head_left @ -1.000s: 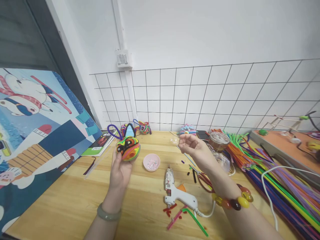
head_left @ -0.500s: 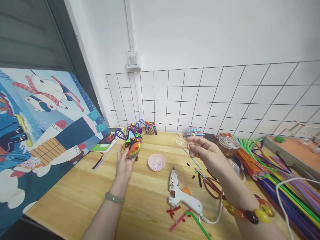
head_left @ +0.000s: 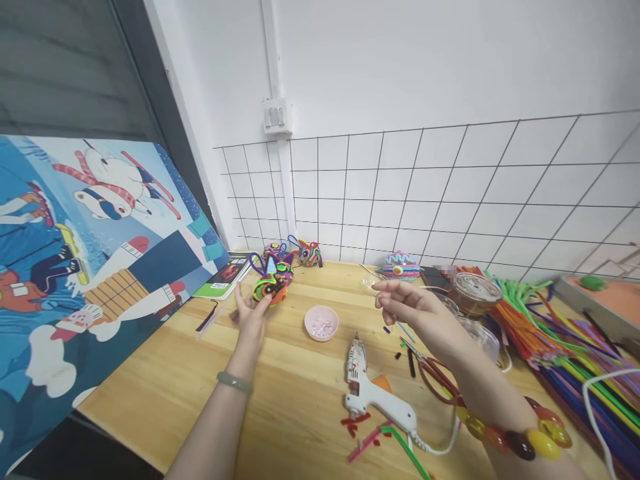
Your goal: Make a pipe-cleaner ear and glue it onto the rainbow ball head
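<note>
My left hand (head_left: 250, 313) reaches to the back left of the wooden table (head_left: 165, 387). Its thumb is spread and its fingertips touch a colourful pipe-cleaner animal figure (head_left: 271, 283), which rests on the table with purple loops on top. My right hand (head_left: 413, 308) hovers above the table's middle with a bead bracelet on the wrist. Its thumb and fingers pinch a small clear piece (head_left: 369, 283) that I cannot identify.
A pink bowl (head_left: 321, 323) of small bits sits between my hands. A white glue gun (head_left: 373, 393) and red-handled scissors (head_left: 433, 377) lie nearer me. Pipe cleaners (head_left: 560, 333) pile up at the right by clear cups (head_left: 473, 290). More figures (head_left: 309, 253) line the wire-grid wall; a painted board (head_left: 75, 267) leans at the left.
My left hand carried the figure away from me and lowered it to the table by the other figures, with the thumb now spread. My right hand stayed raised, still pinching the clear piece.
</note>
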`<state>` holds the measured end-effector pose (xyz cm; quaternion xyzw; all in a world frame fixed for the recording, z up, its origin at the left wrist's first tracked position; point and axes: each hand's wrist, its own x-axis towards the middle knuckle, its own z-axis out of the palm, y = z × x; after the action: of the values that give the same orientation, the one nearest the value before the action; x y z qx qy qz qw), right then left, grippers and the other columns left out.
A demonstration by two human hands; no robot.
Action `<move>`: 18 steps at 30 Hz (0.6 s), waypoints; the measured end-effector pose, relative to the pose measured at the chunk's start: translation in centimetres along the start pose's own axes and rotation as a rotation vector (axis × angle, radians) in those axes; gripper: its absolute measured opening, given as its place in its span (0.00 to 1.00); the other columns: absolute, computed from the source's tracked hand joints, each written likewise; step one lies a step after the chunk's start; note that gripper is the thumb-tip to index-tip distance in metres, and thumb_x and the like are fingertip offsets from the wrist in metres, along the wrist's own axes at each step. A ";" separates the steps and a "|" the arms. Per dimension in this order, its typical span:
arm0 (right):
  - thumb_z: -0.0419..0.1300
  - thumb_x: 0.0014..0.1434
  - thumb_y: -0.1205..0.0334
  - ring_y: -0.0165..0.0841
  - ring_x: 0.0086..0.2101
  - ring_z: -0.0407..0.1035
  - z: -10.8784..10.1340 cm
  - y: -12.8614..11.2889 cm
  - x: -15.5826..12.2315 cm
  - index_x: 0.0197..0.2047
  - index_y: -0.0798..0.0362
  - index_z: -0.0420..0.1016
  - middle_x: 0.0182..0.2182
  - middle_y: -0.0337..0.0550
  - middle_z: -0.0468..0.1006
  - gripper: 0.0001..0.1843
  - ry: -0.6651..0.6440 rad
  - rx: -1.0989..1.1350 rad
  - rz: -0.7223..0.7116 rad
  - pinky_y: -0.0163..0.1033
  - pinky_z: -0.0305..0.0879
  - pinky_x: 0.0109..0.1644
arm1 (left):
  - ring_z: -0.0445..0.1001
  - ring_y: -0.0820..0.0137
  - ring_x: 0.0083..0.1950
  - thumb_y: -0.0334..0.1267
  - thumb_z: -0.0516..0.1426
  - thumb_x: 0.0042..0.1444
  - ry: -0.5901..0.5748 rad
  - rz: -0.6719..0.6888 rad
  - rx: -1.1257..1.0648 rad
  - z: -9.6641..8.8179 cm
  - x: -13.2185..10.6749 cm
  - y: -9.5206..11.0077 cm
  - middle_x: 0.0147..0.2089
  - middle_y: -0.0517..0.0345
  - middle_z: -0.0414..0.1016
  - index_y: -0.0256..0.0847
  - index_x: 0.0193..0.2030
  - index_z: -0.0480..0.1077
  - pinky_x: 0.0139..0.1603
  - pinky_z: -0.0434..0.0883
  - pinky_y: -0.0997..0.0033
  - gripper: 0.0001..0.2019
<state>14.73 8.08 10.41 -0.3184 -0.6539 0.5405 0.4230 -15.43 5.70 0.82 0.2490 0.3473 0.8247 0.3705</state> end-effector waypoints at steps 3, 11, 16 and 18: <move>0.63 0.51 0.57 0.28 0.23 0.64 -0.1 -0.1 0.0 0.41 0.53 0.70 0.24 0.37 0.70 0.15 0.006 -0.010 0.002 0.37 0.61 0.28 | 0.76 0.68 0.40 0.27 0.62 0.45 -0.057 -0.111 -0.007 -0.1 0.0 -1.0 0.46 0.57 0.72 0.59 0.61 0.46 0.45 0.71 0.58 0.42; 0.63 0.49 0.58 0.29 0.23 0.64 -0.2 -0.5 0.0 0.42 0.53 0.70 0.27 0.39 0.71 0.17 -0.029 0.014 0.019 0.38 0.63 0.29 | 0.71 0.62 0.51 0.31 0.58 0.50 -0.268 -0.260 -0.146 0.9 -0.8 -0.4 0.54 0.54 0.69 0.52 0.53 0.60 0.50 0.67 0.50 0.24; 0.64 0.48 0.59 0.28 0.23 0.65 -0.5 -0.3 0.1 0.43 0.52 0.71 0.27 0.37 0.71 0.17 -0.006 0.018 0.002 0.38 0.62 0.29 | 0.69 0.58 0.54 0.33 0.56 0.51 -0.284 -0.267 -0.243 1.4 -1.2 1.0 0.55 0.53 0.70 0.49 0.50 0.65 0.52 0.66 0.49 0.19; 0.63 0.49 0.61 0.28 0.24 0.66 -0.8 -0.2 0.1 0.42 0.52 0.71 0.30 0.39 0.72 0.16 0.024 0.018 -0.023 0.38 0.62 0.29 | 0.67 0.55 0.55 0.36 0.57 0.49 -0.273 -0.250 -0.270 1.5 -1.2 1.4 0.54 0.50 0.71 0.44 0.48 0.67 0.53 0.65 0.48 0.17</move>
<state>15.43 8.53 10.63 -0.3135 -0.6475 0.5377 0.4396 -14.39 4.66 2.66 0.2613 0.2085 0.7703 0.5431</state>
